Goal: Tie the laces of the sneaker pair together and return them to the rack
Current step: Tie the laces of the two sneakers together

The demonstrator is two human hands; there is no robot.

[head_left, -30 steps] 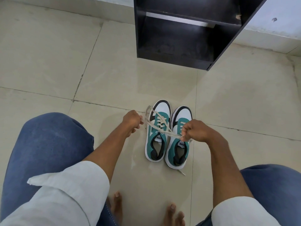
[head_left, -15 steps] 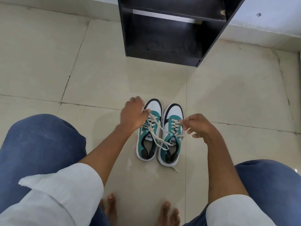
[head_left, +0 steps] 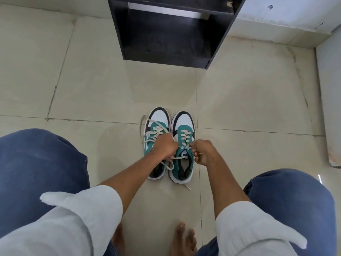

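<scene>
Two teal, white and black sneakers stand side by side on the tiled floor, toes pointing away: the left sneaker (head_left: 159,119) and the right sneaker (head_left: 184,124). Their cream laces (head_left: 147,134) loop loosely over the left shoe and run across between my hands. My left hand (head_left: 164,146) rests over the left sneaker's tongue, closed on a lace. My right hand (head_left: 203,151) sits over the right sneaker's right side, fingers pinching a lace end. A black shoe rack (head_left: 171,30) stands open-fronted farther ahead.
My knees in blue jeans (head_left: 36,167) flank the shoes on both sides, and my bare feet (head_left: 182,237) are just behind them. A white wall base (head_left: 276,21) runs behind the rack, and a pale panel (head_left: 330,108) stands at the right edge.
Both hands have come in from pulling the laces apart and now sit close together over the shoes. The lace has gone slack. The view has shifted, so the rack appears larger.
</scene>
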